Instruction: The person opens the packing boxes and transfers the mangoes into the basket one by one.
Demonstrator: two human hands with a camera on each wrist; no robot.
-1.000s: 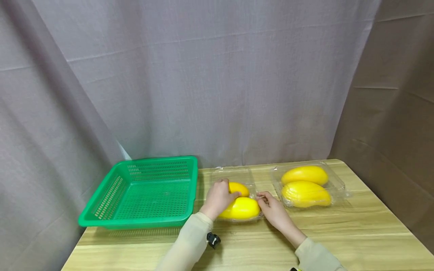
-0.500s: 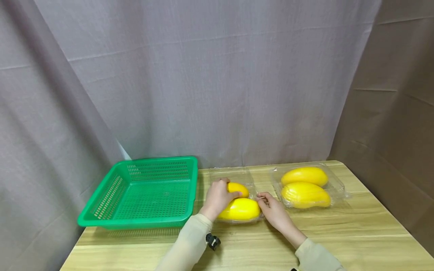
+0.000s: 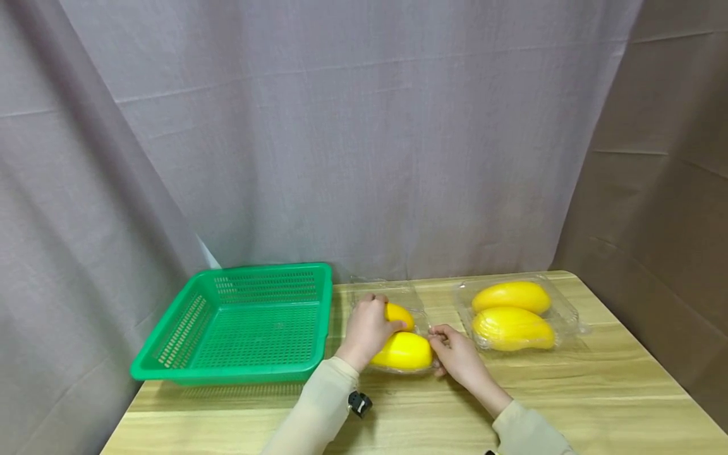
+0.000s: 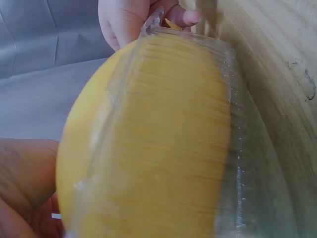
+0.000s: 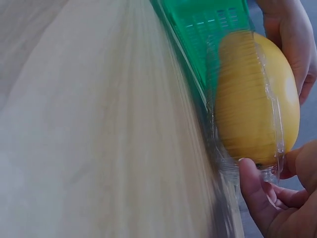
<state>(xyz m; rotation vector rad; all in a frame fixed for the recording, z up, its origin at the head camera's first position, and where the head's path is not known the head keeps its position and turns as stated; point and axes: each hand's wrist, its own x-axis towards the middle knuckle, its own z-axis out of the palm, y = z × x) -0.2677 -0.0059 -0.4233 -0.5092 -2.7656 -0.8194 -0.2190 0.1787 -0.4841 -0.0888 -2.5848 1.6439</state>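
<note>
Two yellow mangoes sit in a clear plastic box at the middle of the table, its see-through lid (image 3: 392,289) laid back toward the curtain. My left hand (image 3: 366,328) grips the far mango (image 3: 400,316), thumb on its near side. In front lies the near mango (image 3: 404,351), rising above the box's rim in both wrist views. My right hand (image 3: 459,357) pinches the right end of the box; in the right wrist view its thumb and fingers hold the clear plastic wall (image 5: 229,169). Part of the far mango is hidden behind the left hand.
A green plastic basket (image 3: 318,365) with slotted walls stands just left of the box. On the right is a second clear box (image 3: 564,311) with two more mangoes (image 3: 512,319). A grey curtain (image 3: 364,158) hangs behind the wooden table (image 3: 603,392).
The middle box and near mango have shifted slightly left. The left hand's fingers have moved a little on the far mango, and a lower finger of the right hand now shows under the box's end.
</note>
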